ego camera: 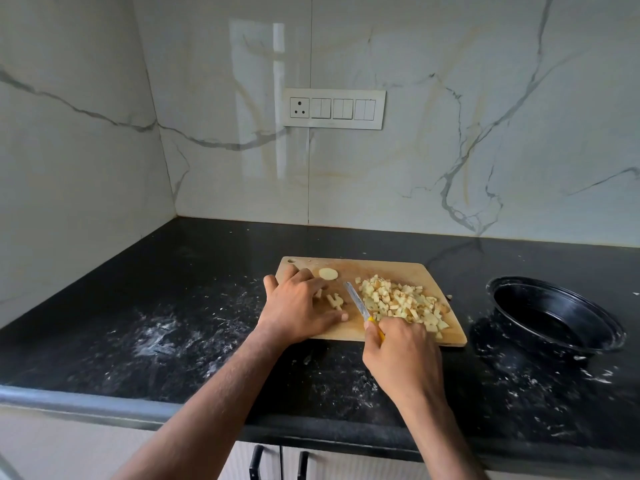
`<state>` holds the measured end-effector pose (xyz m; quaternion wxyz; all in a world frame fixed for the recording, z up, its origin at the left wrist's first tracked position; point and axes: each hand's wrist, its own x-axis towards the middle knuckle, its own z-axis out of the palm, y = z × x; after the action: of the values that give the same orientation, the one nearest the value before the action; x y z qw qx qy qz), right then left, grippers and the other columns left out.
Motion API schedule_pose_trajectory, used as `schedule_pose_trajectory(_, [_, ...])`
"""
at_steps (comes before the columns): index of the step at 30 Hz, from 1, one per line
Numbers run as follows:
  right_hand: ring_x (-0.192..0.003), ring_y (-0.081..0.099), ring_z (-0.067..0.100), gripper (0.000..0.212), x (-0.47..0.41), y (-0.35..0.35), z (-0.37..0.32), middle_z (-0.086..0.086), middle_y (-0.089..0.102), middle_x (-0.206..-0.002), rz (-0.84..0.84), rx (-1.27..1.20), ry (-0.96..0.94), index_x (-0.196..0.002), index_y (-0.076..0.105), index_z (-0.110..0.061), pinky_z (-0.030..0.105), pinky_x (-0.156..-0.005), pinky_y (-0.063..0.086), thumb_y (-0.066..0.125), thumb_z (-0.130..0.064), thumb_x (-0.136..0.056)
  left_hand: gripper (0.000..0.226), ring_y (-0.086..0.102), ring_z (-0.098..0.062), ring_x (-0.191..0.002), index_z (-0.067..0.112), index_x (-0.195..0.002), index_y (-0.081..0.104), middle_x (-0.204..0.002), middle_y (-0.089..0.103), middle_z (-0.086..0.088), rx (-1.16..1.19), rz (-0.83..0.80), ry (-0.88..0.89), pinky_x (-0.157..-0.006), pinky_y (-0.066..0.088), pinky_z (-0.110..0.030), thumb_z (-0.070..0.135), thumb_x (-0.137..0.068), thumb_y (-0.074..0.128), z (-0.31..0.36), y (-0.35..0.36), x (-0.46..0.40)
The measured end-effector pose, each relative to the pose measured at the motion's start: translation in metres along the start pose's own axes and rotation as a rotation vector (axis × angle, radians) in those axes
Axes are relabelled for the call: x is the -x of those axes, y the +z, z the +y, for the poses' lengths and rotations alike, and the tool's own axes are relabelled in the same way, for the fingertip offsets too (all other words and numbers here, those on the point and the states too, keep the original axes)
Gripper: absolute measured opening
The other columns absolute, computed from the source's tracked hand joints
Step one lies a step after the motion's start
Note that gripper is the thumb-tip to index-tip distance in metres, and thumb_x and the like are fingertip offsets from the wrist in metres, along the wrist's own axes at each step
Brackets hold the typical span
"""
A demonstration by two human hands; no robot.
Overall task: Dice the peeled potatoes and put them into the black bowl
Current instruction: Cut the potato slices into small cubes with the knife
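The heap of diced potato (403,301) lay on the right half of the wooden cutting board (388,268), with a few cut strips (335,301) and one round slice (328,273) toward its left end. Your left hand (299,306) rested over those strips, fingers bent down onto them and thumb stretched along the board's near edge. Your right hand (401,351) was curled round the yellow handle of the knife (356,301), whose blade lay between the strips and the heap. The black bowl (554,315) sat tilted on the dark worktop (173,306), well apart to the board's right, holding no potato that you could see.
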<state>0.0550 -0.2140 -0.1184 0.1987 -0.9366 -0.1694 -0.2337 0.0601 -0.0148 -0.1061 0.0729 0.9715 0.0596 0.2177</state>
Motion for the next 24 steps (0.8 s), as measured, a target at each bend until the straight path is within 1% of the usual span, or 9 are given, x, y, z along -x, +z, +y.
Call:
schedule_pose_trajectory(2, [-0.055,0.057,0.018,0.035,0.0,0.001,0.001,-0.004,0.058,-0.06,-0.008,0.003,0.002,-0.068,0.046,-0.025,0.026,-0.049,0.035,0.05,-0.046,-0.097,0.066,0.035,-0.012,-0.119,0.038,-0.12,0.065,-0.116,0.055,0.015,0.01,0.0,-0.011,-0.094,0.026,-0.046,0.085,-0.075,0.054,0.001,0.001,-0.002])
schedule_pose_trajectory(6, [-0.057,0.059,0.019,0.036,-0.001,0.003,0.001,-0.003,0.058,-0.062,-0.02,-0.005,0.01,-0.068,0.046,-0.025,0.026,-0.05,0.04,0.049,-0.047,-0.097,0.055,0.035,-0.012,-0.12,0.039,-0.117,0.069,-0.119,0.057,0.017,0.01,0.007,-0.008,-0.096,0.027,-0.047,0.078,-0.08,0.055,0.001,0.002,-0.004])
schedule_pose_trajectory(7, [-0.057,0.059,0.018,0.037,-0.001,0.004,0.002,-0.004,0.058,-0.062,-0.022,-0.011,0.012,-0.068,0.045,-0.025,0.026,-0.05,0.041,0.048,-0.047,-0.097,0.052,0.035,-0.013,-0.12,0.04,-0.117,0.069,-0.119,0.058,0.016,0.014,0.004,-0.001,-0.098,0.028,-0.048,0.076,-0.082,0.056,0.001,0.003,-0.005])
schedule_pose_trajectory(9, [-0.057,0.058,0.018,0.037,-0.001,0.004,0.002,-0.004,0.057,-0.062,-0.025,-0.02,0.014,-0.068,0.045,-0.025,0.026,-0.05,0.037,0.048,-0.047,-0.097,0.047,0.036,-0.014,-0.12,0.042,-0.121,0.067,-0.119,0.058,0.015,0.011,0.001,0.029,-0.101,0.031,-0.051,0.072,-0.086,0.055,0.002,0.003,-0.006])
schedule_pose_trajectory(12, [-0.056,0.056,0.016,0.039,0.0,0.003,0.002,-0.006,0.055,-0.06,-0.025,-0.027,0.017,-0.066,0.045,-0.024,0.025,-0.049,0.034,0.049,-0.048,-0.097,0.044,0.036,-0.014,-0.123,0.045,-0.129,0.062,-0.123,0.056,0.015,-0.027,-0.005,0.08,-0.101,0.026,-0.05,0.065,-0.092,0.052,0.005,0.0,-0.006])
schedule_pose_trajectory(15, [-0.056,0.056,0.016,0.04,0.0,0.004,0.002,-0.007,0.053,-0.058,-0.026,-0.03,0.029,-0.064,0.044,-0.024,0.026,-0.049,0.039,0.049,-0.048,-0.097,0.045,0.032,-0.014,-0.124,0.045,-0.138,0.054,-0.127,0.054,0.014,-0.048,-0.023,0.108,-0.101,0.021,-0.049,0.061,-0.096,0.049,0.008,-0.003,-0.005])
schedule_pose_trajectory(18, [-0.054,0.054,0.014,0.041,0.0,0.003,0.002,-0.008,0.05,-0.056,-0.026,-0.032,0.034,-0.063,0.043,-0.025,0.025,-0.048,0.036,0.05,-0.047,-0.097,0.049,0.034,-0.016,-0.124,0.043,-0.142,0.05,-0.127,0.057,0.012,-0.063,-0.038,0.1,-0.103,0.023,-0.051,0.06,-0.095,0.048,0.013,-0.004,-0.004])
schedule_pose_trajectory(21, [-0.052,0.051,0.013,0.043,-0.001,0.001,0.001,-0.01,0.045,-0.054,-0.024,-0.045,0.039,-0.061,0.04,-0.024,0.024,-0.046,0.03,0.052,-0.046,-0.096,0.054,0.038,-0.017,-0.124,0.039,-0.135,0.057,-0.124,0.062,0.011,-0.108,-0.006,0.064,-0.102,0.024,-0.051,0.069,-0.091,0.046,0.022,-0.006,-0.005])
schedule_pose_trajectory(24, [-0.052,0.05,0.015,0.046,-0.001,0.001,0.001,-0.01,0.043,-0.053,-0.029,-0.055,0.056,-0.059,0.037,-0.024,0.026,-0.048,0.031,0.053,-0.045,-0.096,0.054,0.04,-0.019,-0.123,0.035,-0.128,0.062,-0.119,0.065,0.008,-0.196,0.0,0.048,-0.101,0.024,-0.052,0.07,-0.09,0.046,0.028,-0.006,-0.008])
